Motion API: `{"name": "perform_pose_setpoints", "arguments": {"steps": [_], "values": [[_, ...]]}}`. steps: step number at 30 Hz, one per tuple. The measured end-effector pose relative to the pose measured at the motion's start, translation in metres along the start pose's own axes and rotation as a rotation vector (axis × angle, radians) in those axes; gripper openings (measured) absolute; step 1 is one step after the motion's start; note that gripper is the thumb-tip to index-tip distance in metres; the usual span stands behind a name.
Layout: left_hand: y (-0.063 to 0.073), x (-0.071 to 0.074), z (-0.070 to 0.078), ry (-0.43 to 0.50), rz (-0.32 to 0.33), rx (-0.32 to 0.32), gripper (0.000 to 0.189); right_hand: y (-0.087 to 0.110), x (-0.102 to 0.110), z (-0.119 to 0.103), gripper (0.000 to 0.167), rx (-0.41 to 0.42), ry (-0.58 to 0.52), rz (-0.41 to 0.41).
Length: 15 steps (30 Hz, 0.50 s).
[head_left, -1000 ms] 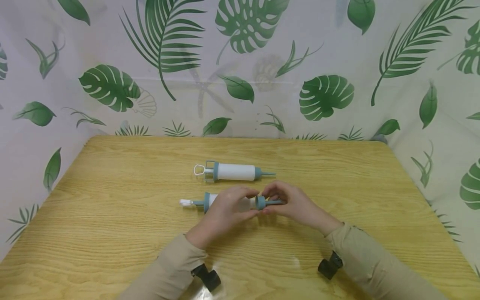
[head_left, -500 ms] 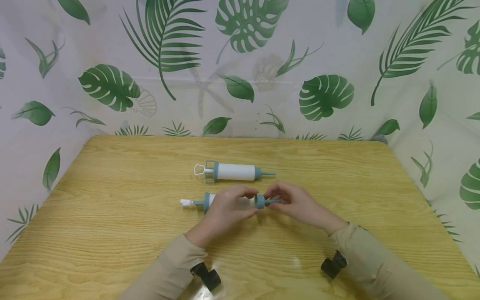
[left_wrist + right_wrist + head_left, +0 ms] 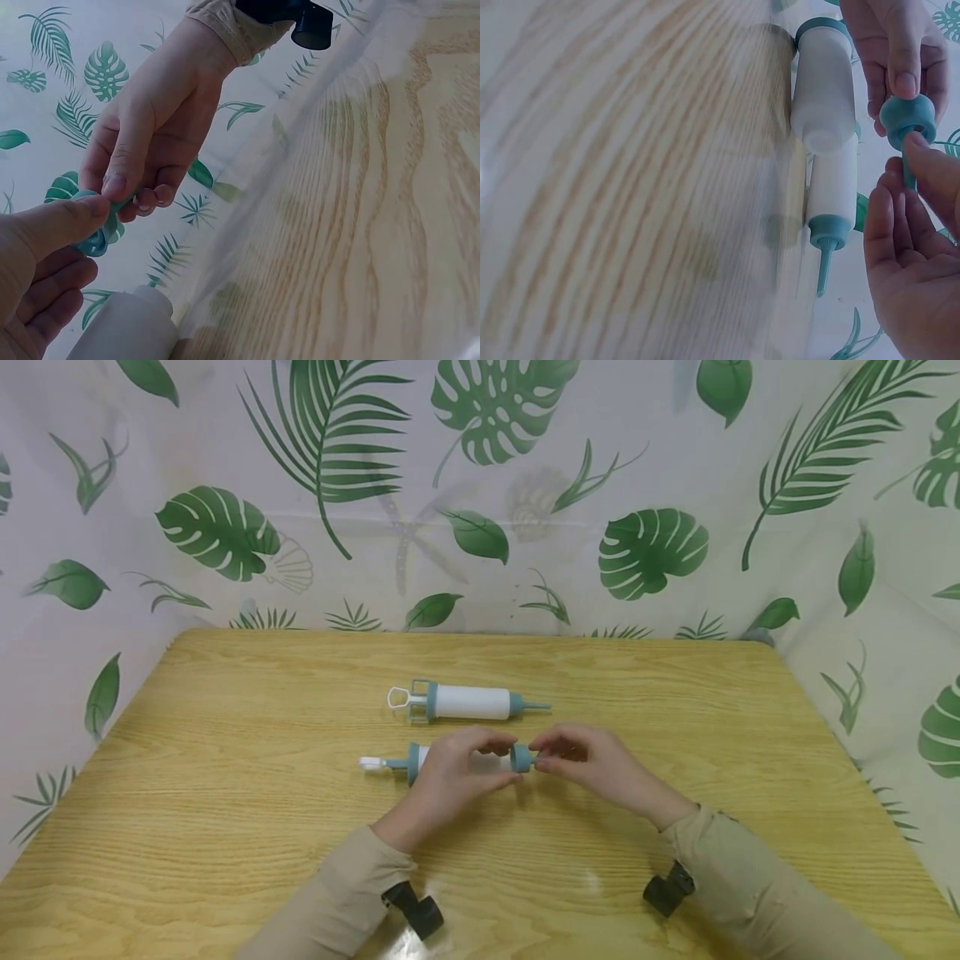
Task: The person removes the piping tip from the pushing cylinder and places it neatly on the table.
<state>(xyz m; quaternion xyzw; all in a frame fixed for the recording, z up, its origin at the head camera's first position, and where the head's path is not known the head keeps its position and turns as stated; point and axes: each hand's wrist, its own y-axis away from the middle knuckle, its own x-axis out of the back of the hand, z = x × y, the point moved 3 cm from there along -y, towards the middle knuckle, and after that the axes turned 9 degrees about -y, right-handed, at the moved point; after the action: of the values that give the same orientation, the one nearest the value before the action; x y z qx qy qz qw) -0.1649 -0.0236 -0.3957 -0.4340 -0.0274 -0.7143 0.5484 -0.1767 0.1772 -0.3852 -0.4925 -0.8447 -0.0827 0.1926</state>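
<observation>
- Left hand (image 3: 453, 770): thumb and fingertip pinching the wide end of a blue-green nozzle cap (image 3: 521, 758).
- Right hand (image 3: 600, 768): fingers curled, pinching the cap's narrow stem.
- Near syringe body (image 3: 823, 90): lying left of the cap, apart from it, on the surface (image 3: 225, 735).
- Far syringe (image 3: 472, 702): lying beyond, nozzle pointing right.

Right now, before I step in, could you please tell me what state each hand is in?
Left hand: closed, holding the teal cap by its wide end.
Right hand: closed, pinching the same teal cap by its thin nozzle.
</observation>
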Motion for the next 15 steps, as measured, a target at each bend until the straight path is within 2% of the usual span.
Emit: {"name": "perform_pose_setpoints", "arguments": {"steps": [5, 15], "values": [[-0.0008, 0.0, -0.001, 0.025, -0.012, 0.011, 0.035, -0.0011, -0.0011, -0.0017, 0.024, -0.021, -0.021, 0.02], [-0.0016, 0.0004, -0.0012, 0.053, -0.019, 0.012, 0.036, -0.0028, -0.0029, -0.0018, 0.018, -0.08, -0.092, 0.073]]}}
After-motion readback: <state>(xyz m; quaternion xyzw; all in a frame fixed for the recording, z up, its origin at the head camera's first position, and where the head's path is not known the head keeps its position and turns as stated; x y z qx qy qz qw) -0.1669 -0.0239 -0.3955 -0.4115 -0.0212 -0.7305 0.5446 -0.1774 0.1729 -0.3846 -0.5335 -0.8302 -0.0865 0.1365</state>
